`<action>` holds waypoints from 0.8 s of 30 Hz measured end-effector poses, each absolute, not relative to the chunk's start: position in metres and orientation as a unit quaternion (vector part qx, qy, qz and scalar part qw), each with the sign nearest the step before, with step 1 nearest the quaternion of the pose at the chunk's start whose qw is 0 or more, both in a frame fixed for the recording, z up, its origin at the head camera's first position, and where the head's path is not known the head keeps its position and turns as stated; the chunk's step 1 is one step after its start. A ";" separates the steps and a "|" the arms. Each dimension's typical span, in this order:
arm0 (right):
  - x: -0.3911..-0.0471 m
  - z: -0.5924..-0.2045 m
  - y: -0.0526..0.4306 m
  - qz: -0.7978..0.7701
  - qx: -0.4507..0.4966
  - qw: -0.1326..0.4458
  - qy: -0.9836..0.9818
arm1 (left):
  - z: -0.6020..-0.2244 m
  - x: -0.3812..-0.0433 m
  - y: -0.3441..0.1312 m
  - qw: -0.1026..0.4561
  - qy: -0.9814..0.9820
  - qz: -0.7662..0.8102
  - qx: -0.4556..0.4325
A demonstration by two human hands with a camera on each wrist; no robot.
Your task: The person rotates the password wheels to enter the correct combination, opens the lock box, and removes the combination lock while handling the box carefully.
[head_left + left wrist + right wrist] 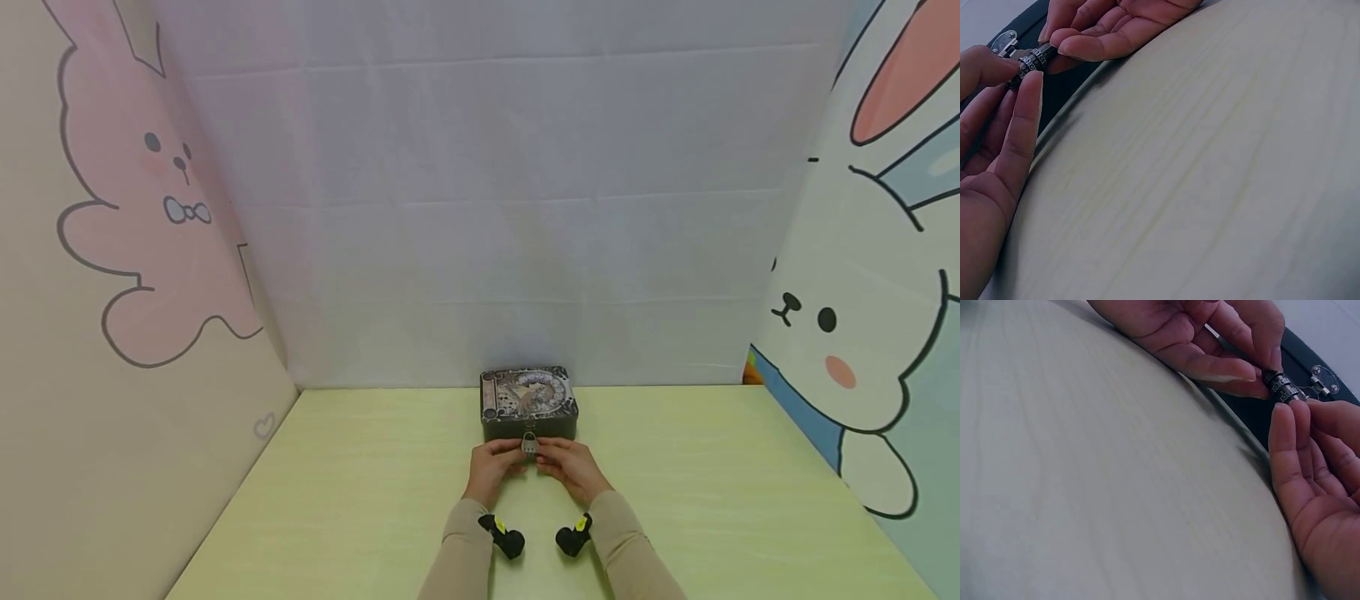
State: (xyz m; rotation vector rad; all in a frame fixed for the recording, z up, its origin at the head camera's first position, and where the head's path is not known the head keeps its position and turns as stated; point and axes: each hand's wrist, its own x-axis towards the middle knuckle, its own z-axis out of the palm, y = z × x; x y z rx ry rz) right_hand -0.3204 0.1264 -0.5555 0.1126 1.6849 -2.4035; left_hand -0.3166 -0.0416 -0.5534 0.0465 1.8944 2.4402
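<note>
Beige sleeves get cut off at the bottom and the dials are way too tiny to read, but left hand and right hand both pinch the padlock between them, by the dark box's front, over a yellowish table with pink-bunny wall, white cloth, white-bunny wall.

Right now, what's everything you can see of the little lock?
The padlock looks like grey metal, with a curved shackle and dark rings bearing pale characters. It's at the front of the box, near the clasp, shackle towards the box. The left grip and right grip hold it from either side. Whether it's locked is unclear.
</note>
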 end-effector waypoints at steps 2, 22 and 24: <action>-0.321 -0.556 0.126 -0.814 0.042 0.100 0.570 | -0.546 -0.312 -0.043 0.030 0.610 0.792 0.021; -0.321 -0.556 0.125 -0.816 0.050 0.103 0.567 | -0.544 -0.312 -0.042 0.028 0.616 0.787 0.013; -0.321 -0.556 0.126 -0.816 0.046 0.103 0.567 | -0.539 -0.308 -0.042 0.030 0.615 0.788 0.013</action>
